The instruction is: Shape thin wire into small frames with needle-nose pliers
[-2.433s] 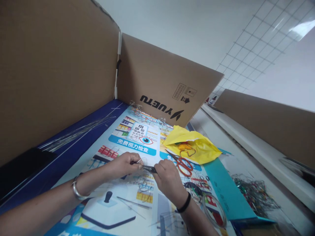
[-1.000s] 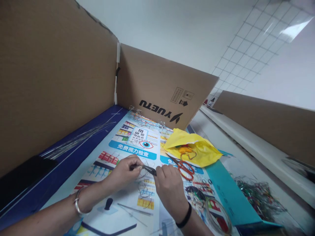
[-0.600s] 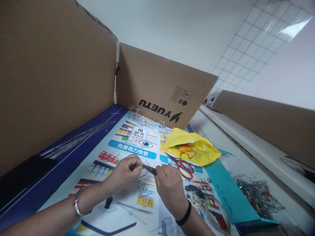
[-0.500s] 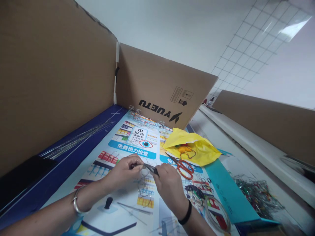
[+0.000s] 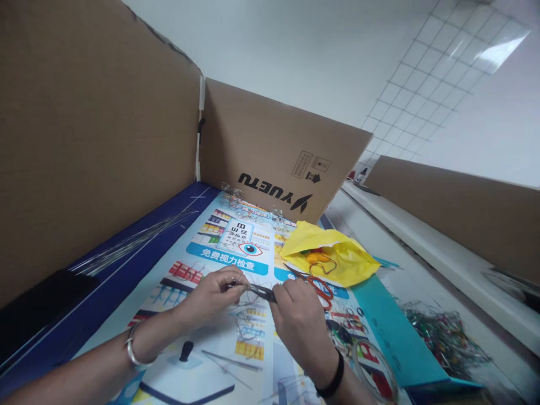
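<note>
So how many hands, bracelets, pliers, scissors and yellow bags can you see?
Hands: 2 (left hand, right hand)
Bracelets: 2 (silver bangle, black band)
Pliers: 1
Scissors: 1
Yellow bag: 1
Total: 7

We hold slim, dark pliers [image 5: 265,293] slantwise in our right hand [image 5: 298,322], tips at our left hand [image 5: 221,291], where thin silvery wire [image 5: 256,279] curls in fine loops.
</note>
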Demonstrator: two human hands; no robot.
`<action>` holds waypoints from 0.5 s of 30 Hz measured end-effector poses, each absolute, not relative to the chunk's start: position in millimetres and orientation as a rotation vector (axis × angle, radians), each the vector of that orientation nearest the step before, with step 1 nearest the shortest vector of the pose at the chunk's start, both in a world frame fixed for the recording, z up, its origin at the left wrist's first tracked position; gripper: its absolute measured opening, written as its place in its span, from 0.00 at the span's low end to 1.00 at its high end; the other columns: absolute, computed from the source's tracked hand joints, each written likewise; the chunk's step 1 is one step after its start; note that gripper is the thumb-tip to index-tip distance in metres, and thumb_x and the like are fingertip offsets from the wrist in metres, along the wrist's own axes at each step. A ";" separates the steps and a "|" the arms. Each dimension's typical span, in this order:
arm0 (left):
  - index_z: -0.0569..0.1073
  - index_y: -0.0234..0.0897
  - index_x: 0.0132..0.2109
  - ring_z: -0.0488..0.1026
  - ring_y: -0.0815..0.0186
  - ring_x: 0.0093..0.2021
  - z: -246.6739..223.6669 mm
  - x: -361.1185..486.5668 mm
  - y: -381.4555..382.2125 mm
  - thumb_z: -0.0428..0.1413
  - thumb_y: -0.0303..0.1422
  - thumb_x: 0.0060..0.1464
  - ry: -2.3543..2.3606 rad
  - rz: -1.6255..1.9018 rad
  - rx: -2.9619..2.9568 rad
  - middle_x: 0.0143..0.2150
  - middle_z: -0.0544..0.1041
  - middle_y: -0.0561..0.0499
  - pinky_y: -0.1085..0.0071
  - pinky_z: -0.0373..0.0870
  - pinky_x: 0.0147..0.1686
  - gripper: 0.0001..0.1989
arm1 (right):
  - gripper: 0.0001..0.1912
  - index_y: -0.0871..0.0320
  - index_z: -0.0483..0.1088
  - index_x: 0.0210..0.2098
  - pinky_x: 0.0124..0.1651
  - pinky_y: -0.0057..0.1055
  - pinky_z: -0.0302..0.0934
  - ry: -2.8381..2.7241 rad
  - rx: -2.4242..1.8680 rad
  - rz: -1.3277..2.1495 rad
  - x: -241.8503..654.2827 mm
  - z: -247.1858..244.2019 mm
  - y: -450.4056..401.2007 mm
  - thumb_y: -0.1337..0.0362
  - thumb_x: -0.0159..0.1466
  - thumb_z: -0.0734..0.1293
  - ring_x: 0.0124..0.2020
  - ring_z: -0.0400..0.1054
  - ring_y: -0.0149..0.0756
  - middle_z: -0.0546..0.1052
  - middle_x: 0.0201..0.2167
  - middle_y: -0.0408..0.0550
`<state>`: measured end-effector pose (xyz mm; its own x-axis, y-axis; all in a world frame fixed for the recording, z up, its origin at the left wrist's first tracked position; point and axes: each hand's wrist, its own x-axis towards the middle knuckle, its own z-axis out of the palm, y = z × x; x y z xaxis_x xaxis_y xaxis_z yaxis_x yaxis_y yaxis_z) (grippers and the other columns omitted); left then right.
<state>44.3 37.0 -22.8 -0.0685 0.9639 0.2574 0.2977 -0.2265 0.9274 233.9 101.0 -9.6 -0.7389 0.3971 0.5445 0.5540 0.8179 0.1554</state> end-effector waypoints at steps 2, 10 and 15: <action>0.69 0.35 0.26 0.66 0.68 0.33 -21.8 45.0 36.6 0.49 0.32 0.52 1.388 1.329 1.590 0.30 0.68 0.52 0.73 0.62 0.35 0.10 | 0.05 0.57 0.64 0.27 0.35 0.35 0.47 -2.511 -0.715 -0.483 232.5 -11.1 100.0 0.69 0.60 0.60 0.30 0.55 0.38 0.65 0.26 0.47; 0.71 0.35 0.28 0.67 0.68 0.33 -27.7 39.2 39.4 0.48 0.30 0.49 1.430 1.264 1.640 0.30 0.69 0.52 0.73 0.62 0.35 0.08 | 0.04 0.57 0.63 0.27 0.35 0.35 0.46 -2.575 -0.707 -0.483 233.3 -19.4 103.5 0.69 0.59 0.63 0.31 0.54 0.38 0.65 0.26 0.46; 0.71 0.35 0.28 0.67 0.69 0.32 -25.8 35.1 41.0 0.48 0.28 0.48 1.438 1.167 1.697 0.30 0.70 0.52 0.74 0.63 0.35 0.07 | 0.05 0.57 0.63 0.27 0.36 0.34 0.46 -2.643 -0.706 -0.444 233.2 -18.2 104.4 0.69 0.59 0.62 0.31 0.55 0.38 0.66 0.27 0.46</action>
